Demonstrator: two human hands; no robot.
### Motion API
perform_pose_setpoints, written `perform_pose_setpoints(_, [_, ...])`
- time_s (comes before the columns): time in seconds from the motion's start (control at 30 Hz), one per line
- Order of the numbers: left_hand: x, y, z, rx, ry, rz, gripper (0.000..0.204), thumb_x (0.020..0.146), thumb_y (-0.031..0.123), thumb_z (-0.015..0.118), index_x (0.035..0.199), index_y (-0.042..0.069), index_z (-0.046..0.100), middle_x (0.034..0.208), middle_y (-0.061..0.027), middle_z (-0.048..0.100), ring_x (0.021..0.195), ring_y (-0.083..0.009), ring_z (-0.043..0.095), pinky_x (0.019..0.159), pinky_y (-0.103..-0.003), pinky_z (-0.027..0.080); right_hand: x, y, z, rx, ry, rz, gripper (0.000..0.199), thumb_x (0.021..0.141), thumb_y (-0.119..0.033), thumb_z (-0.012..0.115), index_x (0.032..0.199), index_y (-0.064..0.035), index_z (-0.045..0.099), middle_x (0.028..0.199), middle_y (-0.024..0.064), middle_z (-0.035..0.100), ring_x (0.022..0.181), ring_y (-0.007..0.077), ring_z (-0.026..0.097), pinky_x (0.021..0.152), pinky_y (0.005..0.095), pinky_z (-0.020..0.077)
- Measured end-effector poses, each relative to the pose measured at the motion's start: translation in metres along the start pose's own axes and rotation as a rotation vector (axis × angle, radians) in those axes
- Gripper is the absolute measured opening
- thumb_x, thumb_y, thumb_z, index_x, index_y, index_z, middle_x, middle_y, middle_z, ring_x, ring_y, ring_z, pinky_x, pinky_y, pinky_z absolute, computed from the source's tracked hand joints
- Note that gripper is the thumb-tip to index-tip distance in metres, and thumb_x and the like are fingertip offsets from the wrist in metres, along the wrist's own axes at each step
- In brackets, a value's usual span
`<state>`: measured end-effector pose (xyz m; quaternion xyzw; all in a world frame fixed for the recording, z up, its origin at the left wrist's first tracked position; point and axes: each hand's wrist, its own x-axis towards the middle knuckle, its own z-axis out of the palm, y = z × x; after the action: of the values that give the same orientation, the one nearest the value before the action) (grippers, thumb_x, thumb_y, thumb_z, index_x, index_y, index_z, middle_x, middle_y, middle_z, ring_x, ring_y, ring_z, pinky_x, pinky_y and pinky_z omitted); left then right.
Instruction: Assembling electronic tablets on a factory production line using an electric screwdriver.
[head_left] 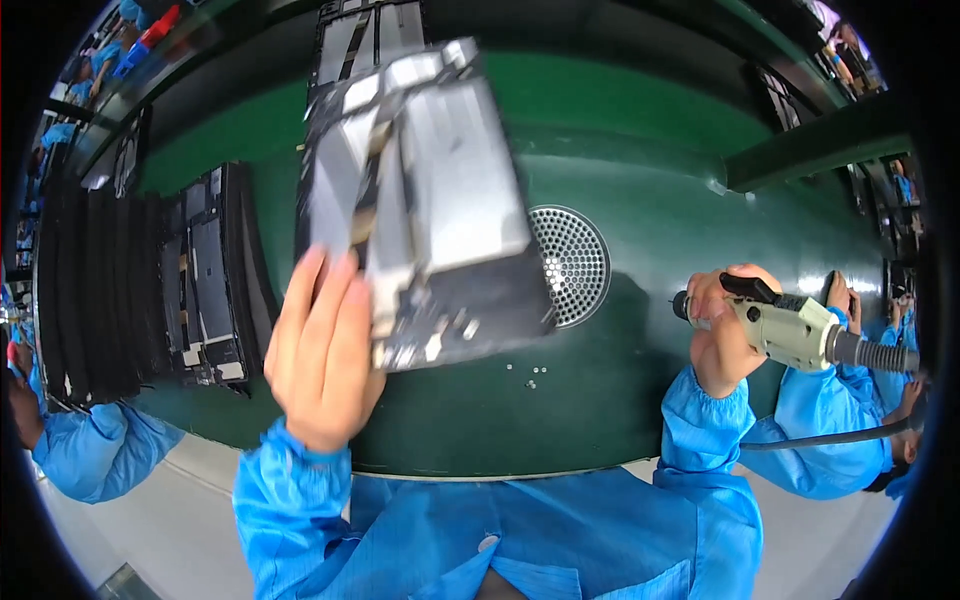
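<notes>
My left hand (325,350) grips the lower left edge of an opened tablet housing (470,190), raised at a tilt above the green table. Silver battery packs and a black lower section show inside it; motion blurs its details. Off to the right, my right hand (730,330) is wrapped around a pale green power screwdriver (795,332) with a black lever, its dark tip pointing left. Between the hands lies a round perforated metal plate (580,265), partly covered by the housing. Several tiny pale pieces, perhaps screws, (530,378) are scattered nearer to me.
Another housing (405,30) lies at the far side. On the left, one more housing (210,270) leans by a row of black slabs (100,290). A green bar (820,155) crosses the right side. Co-workers' blue sleeves (95,450) appear at both sides. A cable (825,437) runs at right.
</notes>
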<state>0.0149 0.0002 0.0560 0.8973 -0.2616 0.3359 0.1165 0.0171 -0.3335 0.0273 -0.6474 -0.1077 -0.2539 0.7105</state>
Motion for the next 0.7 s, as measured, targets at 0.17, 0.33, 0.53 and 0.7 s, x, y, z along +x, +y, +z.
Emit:
perform_pose_setpoints(0.17, [0.084,-0.019,0.106,0.02,0.221,0.155,0.027,0.073,0.01,0.065,0.099,0.004,0.065,0.105,-0.0095,0.066,0.097,-0.0317,0.063,0.08,-0.037,0.054,0.008,-0.002,-0.011,-0.134,0.055,0.003,0.033,0.08,0.001,0.059,0.112,0.0029,0.05,0.071,0.0104,0.055,0.058,0.0174,0.053,0.059,0.0311,0.0463])
perform_pose_setpoints(0.33, [0.129,-0.072,0.203,0.145,0.051,0.194,0.029,0.077,0.011,0.066,0.104,0.002,0.06,0.113,-0.0108,0.062,0.108,-0.0303,0.057,0.087,-0.039,0.051,0.011,-0.002,-0.006,-0.131,0.074,0.047,0.036,0.081,-0.005,0.063,0.112,0.0031,0.05,0.069,0.0095,0.054,0.057,0.0167,0.052,0.059,0.0318,0.0455])
perform_pose_setpoints(0.53, [0.158,-0.105,0.172,-0.08,-0.566,0.177,0.06,0.069,0.026,0.077,0.121,0.002,0.058,0.125,-0.0176,0.055,0.117,-0.0346,0.051,0.1,-0.04,0.043,0.006,-0.003,-0.017,-0.204,0.167,0.044,0.034,0.08,-0.003,0.063,0.111,0.003,0.052,0.068,0.0081,0.054,0.057,0.0163,0.05,0.062,0.0352,0.046])
perform_pose_setpoints(0.7, [0.137,-0.194,0.121,0.157,-0.731,-0.075,0.08,0.062,0.031,0.082,0.133,0.01,0.05,0.131,-0.0182,0.049,0.125,-0.035,0.044,0.099,-0.043,0.044,0.005,0.001,-0.019,-0.144,0.115,0.002,0.033,0.08,0.0,0.063,0.111,0.001,0.051,0.072,0.0104,0.056,0.058,0.0151,0.052,0.056,0.0279,0.0436])
